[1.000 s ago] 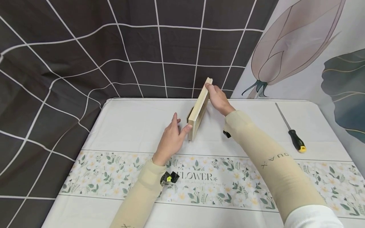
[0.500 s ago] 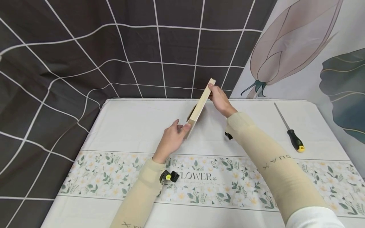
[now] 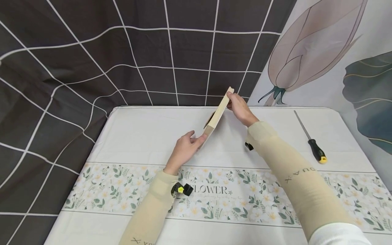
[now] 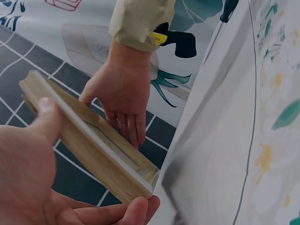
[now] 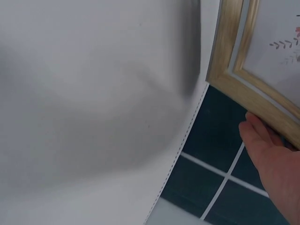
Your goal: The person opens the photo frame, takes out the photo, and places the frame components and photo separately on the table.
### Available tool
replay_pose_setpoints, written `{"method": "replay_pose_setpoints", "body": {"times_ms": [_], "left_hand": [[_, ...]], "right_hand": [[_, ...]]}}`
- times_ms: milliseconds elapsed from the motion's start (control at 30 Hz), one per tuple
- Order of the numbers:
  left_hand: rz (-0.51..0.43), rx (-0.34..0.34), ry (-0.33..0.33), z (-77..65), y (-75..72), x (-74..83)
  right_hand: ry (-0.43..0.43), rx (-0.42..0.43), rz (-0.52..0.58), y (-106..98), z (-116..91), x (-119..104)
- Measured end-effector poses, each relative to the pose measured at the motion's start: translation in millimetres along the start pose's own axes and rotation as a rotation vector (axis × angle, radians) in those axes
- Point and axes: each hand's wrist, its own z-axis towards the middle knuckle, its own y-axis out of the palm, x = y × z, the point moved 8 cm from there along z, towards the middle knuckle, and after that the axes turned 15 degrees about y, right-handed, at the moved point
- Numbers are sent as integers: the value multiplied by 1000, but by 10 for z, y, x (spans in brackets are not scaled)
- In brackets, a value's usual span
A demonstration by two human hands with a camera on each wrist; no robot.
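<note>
A light wooden picture frame (image 3: 219, 111) is held tilted, edge up, above the back part of the table. At its near end my left hand (image 3: 186, 147) grips the wood, the thumb on the edge. My right hand (image 3: 241, 108) holds the far upper end, thumb over the rim. A dark piece (image 3: 209, 119) stands out on the frame's left side. In the left wrist view, my left thumb presses the frame's outer side (image 4: 93, 150), with fingers under its lower corner. The right wrist view shows a wooden border around a pale print (image 5: 276, 47) with small leaf drawings.
To the right on the white tablecloth (image 3: 147, 132) lies a screwdriver (image 3: 317, 151) with a black and yellow handle, shaft pointing away. A dark gridded cloth (image 3: 190, 51) hangs behind the table's far edge. A flower-printed cloth (image 3: 309, 51) hangs at the right.
The picture frame has tilted further, its upper end leaning to the right and slightly lower. My right hand has moved a little right with it; the left hand has shifted slightly. The screwdriver stays put.
</note>
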Motion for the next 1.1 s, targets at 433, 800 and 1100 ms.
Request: {"method": "replay_pose_setpoints", "body": {"times_ms": [433,800,1100], "left_hand": [[-46,26,-39,2,10,12],[-62,90,-73,-2,-13,-2],[-18,151,-71,-13,-30,26]], "right_hand": [[-54,-61,130,-92,18,2],[-68,-9,39,-198,19,-17],[-39,10,1,-268,56,36]]}}
